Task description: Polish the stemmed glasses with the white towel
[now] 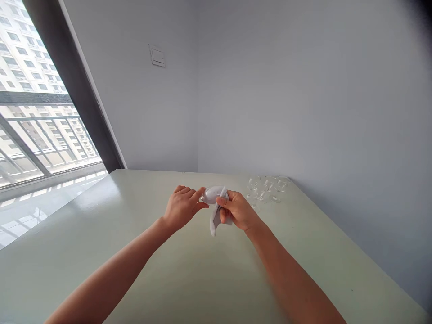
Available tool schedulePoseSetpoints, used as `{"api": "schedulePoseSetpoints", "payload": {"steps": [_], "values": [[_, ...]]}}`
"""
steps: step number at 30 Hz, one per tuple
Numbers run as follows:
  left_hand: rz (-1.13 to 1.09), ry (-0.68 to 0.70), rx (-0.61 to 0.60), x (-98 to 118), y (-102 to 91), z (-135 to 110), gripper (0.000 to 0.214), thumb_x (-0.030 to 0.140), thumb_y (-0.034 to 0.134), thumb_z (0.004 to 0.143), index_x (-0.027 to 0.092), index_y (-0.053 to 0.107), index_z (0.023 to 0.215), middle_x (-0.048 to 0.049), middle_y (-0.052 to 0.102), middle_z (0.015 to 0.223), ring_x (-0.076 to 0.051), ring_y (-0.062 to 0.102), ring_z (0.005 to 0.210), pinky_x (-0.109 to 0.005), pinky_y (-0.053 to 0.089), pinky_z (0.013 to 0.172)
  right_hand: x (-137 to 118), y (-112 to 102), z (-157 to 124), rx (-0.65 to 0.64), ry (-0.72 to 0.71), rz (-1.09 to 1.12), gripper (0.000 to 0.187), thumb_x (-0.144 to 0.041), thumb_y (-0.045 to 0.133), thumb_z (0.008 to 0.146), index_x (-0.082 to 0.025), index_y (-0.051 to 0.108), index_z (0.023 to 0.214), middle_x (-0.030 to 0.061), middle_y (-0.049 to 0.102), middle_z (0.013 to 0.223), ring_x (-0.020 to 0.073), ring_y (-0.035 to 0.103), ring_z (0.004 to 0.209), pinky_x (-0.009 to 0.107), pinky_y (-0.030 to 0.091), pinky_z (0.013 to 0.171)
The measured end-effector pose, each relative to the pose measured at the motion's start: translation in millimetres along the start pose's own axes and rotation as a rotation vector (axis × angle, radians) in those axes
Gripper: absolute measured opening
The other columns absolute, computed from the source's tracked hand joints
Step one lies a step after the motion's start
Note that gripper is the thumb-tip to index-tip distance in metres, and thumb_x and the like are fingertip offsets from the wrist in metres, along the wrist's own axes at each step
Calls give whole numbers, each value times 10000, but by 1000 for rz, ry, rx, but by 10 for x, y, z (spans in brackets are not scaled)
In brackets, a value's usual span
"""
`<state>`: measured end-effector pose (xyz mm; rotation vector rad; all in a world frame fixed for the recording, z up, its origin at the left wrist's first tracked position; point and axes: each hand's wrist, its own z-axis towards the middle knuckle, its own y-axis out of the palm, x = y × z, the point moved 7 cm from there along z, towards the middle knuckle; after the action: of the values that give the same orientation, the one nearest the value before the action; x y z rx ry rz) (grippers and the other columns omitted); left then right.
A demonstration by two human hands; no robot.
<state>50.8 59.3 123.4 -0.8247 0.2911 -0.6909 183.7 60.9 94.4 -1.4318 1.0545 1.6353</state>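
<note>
Above the table, a small clear glass (210,195) lies on its side between my two hands. My left hand (182,204) pinches its left end between thumb and fingers. A white cloth (214,221) is bunched in my right hand (239,209), at the glass's right end. Part of the cloth hangs down below the fingers. White shows through the glass wall, so some cloth seems to be inside the bowl. The right fingertips behind the cloth are partly hidden.
Several clear stemmed glasses (266,189) stand close together on the pale glossy table (189,279), at its far right near the wall (303,99). A large window (43,135) is on the left. A light switch (157,56) is on the back wall.
</note>
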Motion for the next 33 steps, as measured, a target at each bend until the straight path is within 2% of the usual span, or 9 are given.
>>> {"api": "schedulePoseSetpoints", "payload": {"steps": [4, 8, 10, 14, 16, 19, 22, 29, 33], "values": [[-545, -160, -387, -129, 177, -60, 402, 537, 399, 823, 197, 608, 871, -6, 595, 651, -115, 515, 590, -241, 394, 591, -151, 62, -151, -142, -59, -303, 190, -341, 599, 761, -161, 581, 820, -28, 585, 456, 130, 568, 467, 280, 427, 602], [-1029, -134, -804, -10, 373, -236, 536, 588, 310, 826, 138, 577, 711, -42, 581, 597, -116, 509, 532, -230, 397, 508, -105, 128, -219, -303, 11, -410, 148, -314, 604, 753, -172, 562, 746, -33, 597, 530, 139, 606, 482, 269, 430, 578], [-936, -160, -706, -80, 408, -215, 516, 547, 292, 852, 140, 598, 774, -62, 616, 659, -132, 545, 585, -246, 420, 546, -78, 88, -160, -220, 6, -395, 157, -324, 604, 752, -170, 575, 754, -28, 599, 534, 140, 608, 491, 268, 436, 574], [-264, -131, -78, -235, 160, -84, 336, 424, 437, 846, 206, 581, 1057, -82, 646, 931, -200, 566, 872, -381, 399, 830, 42, -62, 20, 90, -10, -104, 225, -372, 611, 740, -162, 581, 813, -18, 583, 461, 132, 557, 446, 258, 426, 505], [-26, 8, 64, -135, 84, -79, 331, 369, 510, 820, 222, 556, 1114, -82, 642, 969, -215, 548, 934, -433, 319, 928, 157, -85, 86, 167, 5, 115, 236, -380, 629, 725, -160, 568, 784, -30, 557, 439, 101, 503, 409, 230, 393, 465], [57, 107, 79, -89, 80, -66, 266, 317, 516, 824, 233, 580, 1068, -59, 656, 860, -190, 559, 841, -406, 329, 896, 271, -55, 126, 188, 27, 302, 239, -371, 659, 701, -163, 552, 754, -58, 511, 424, 66, 439, 383, 201, 343, 438], [-95, 16, -8, -227, 94, -29, 228, 354, 504, 829, 225, 616, 980, -32, 641, 722, -162, 546, 725, -351, 379, 785, 197, 1, 73, 138, 8, 174, 227, -373, 635, 723, -167, 561, 781, -57, 518, 412, 76, 445, 379, 218, 359, 458], [-828, -121, -689, -258, 458, -174, 428, 494, 393, 838, 149, 638, 777, -36, 608, 645, -126, 543, 593, -226, 408, 514, -65, 142, -127, -108, -31, -329, 173, -334, 610, 740, -169, 614, 790, -29, 584, 456, 129, 564, 469, 270, 422, 571], [-365, -133, -169, -282, 242, -50, 326, 408, 401, 865, 200, 629, 969, -62, 661, 830, -180, 587, 827, -341, 430, 787, 29, -36, -16, 140, -28, -78, 232, -381, 628, 718, -158, 596, 773, -22, 564, 425, 114, 504, 405, 250, 396, 483]]}}
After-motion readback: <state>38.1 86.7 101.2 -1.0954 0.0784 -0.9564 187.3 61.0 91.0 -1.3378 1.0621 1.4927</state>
